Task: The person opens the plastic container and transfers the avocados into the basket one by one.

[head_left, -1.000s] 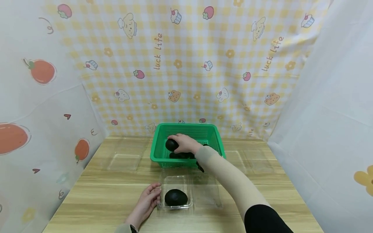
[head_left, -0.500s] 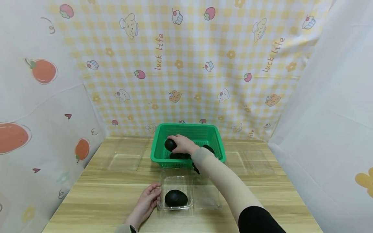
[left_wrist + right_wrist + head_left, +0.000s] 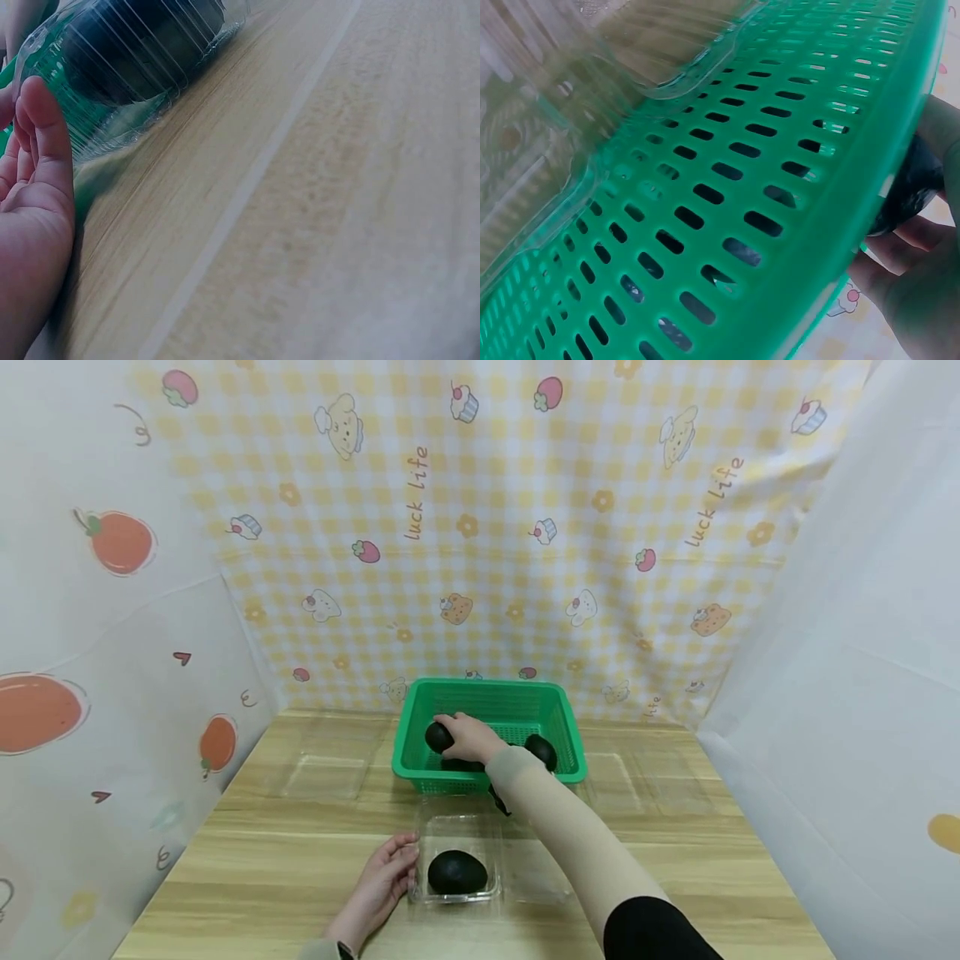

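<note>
My right hand (image 3: 472, 739) grips a dark, egg-shaped avocado (image 3: 438, 737) over the left part of the green plastic basket (image 3: 566, 768). Below that hand more dark fruit shows in the basket, partly hidden, and another avocado (image 3: 541, 752) lies at its right. My left hand (image 3: 382, 881) pinches the left edge of a clear plastic box (image 3: 457, 831) in front of the basket. One avocado (image 3: 457, 872) sits in the box's near half. From the left wrist, the thumb and fingers meet at the box's rim (image 3: 26, 56). The right wrist view shows mostly the perforated basket wall (image 3: 727, 172).
More clear plastic boxes lie on the wooden table (image 3: 247, 877): one at the left (image 3: 326, 775), another at the right (image 3: 615, 777). The open box's clear lid (image 3: 536, 872) spreads to its right, partly under my right forearm. A patterned cloth (image 3: 495, 568) hangs behind the basket.
My right forearm has shifted slightly left, uncovering the avocado at the basket's right. The right hand keeps its avocado at the basket's left. My left hand and the box show little change.
</note>
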Demonstrator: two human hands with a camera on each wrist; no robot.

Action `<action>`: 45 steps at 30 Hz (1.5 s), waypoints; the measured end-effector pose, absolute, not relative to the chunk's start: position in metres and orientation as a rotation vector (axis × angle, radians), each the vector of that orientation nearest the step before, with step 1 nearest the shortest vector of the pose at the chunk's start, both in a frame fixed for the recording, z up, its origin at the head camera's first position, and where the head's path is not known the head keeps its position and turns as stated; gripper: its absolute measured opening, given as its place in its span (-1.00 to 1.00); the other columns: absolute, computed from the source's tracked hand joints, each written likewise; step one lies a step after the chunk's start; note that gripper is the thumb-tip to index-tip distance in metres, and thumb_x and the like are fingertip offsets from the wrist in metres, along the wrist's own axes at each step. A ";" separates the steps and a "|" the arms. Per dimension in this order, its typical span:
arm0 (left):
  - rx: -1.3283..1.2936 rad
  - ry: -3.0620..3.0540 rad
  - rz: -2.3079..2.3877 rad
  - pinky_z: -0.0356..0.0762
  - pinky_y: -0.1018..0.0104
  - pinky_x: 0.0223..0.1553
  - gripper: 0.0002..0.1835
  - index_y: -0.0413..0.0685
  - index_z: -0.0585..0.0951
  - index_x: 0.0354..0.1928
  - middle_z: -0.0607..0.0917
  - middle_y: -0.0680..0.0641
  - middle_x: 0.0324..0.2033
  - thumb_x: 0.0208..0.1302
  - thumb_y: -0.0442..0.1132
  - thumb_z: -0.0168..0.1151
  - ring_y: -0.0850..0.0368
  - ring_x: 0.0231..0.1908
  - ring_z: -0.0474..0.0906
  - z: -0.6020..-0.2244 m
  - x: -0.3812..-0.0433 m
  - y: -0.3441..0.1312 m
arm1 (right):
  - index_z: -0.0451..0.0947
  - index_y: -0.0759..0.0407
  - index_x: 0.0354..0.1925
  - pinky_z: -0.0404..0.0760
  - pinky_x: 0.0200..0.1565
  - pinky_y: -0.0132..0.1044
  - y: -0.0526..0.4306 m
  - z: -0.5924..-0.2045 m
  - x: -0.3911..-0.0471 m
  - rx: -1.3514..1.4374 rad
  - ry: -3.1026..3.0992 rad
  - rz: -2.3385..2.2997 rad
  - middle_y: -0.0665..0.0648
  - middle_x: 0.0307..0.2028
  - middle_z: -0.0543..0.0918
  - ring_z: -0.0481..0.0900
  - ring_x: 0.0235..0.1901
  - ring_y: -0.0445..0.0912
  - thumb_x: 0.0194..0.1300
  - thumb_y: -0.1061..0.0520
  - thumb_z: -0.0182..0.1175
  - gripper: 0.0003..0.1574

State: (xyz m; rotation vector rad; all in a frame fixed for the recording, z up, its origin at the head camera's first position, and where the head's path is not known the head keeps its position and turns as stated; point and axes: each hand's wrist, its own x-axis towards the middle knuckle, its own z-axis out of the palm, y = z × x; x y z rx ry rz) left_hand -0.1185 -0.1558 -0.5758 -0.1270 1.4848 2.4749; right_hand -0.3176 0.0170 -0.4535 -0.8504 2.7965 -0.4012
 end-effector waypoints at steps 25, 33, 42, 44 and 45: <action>-0.146 1.505 2.459 0.44 0.46 -0.49 -0.81 -0.17 0.41 -0.02 0.50 0.04 -0.40 0.36 -0.42 0.08 0.27 -0.51 0.40 -0.575 -0.120 -0.155 | 0.13 -0.08 0.47 0.58 -0.07 -0.12 0.007 -0.461 -0.317 -0.766 2.908 -0.191 0.18 0.27 0.39 0.54 0.03 0.03 0.31 -0.05 0.26 -0.13; -0.155 1.508 2.451 0.44 0.46 -0.49 -0.82 -0.13 0.42 -0.04 0.50 0.05 -0.39 0.37 -0.41 0.08 0.27 -0.50 0.40 -0.575 -0.121 -0.156 | 0.17 -0.06 0.45 0.59 -0.13 -0.12 0.006 -0.459 -0.316 -0.781 2.912 -0.195 0.17 0.20 0.44 0.56 -0.03 0.03 0.29 -0.05 0.28 -0.14; -0.157 1.499 2.455 0.44 0.46 -0.49 -0.82 -0.14 0.42 -0.03 0.51 0.05 -0.39 0.37 -0.42 0.07 0.27 -0.51 0.40 -0.577 -0.122 -0.155 | 0.23 -0.09 0.43 0.58 -0.12 -0.11 0.004 -0.467 -0.319 -0.798 2.901 -0.232 0.12 0.20 0.47 0.54 0.01 0.01 0.24 -0.06 0.34 -0.14; -0.157 1.499 2.452 0.44 0.46 -0.49 -0.82 -0.14 0.41 -0.03 0.51 0.06 -0.39 0.37 -0.42 0.07 0.28 -0.51 0.40 -0.577 -0.122 -0.155 | 0.24 -0.09 0.42 0.57 -0.06 -0.09 0.004 -0.470 -0.320 -0.804 2.899 -0.230 0.11 0.23 0.46 0.51 0.07 0.01 0.24 -0.07 0.34 -0.14; -0.159 1.496 2.452 0.44 0.46 -0.49 -0.82 -0.15 0.41 -0.03 0.51 0.06 -0.39 0.37 -0.42 0.07 0.28 -0.51 0.40 -0.577 -0.122 -0.155 | 0.26 -0.09 0.42 0.56 -0.04 -0.09 0.004 -0.472 -0.320 -0.807 2.900 -0.225 0.10 0.23 0.46 0.50 0.09 0.01 0.24 -0.08 0.33 -0.16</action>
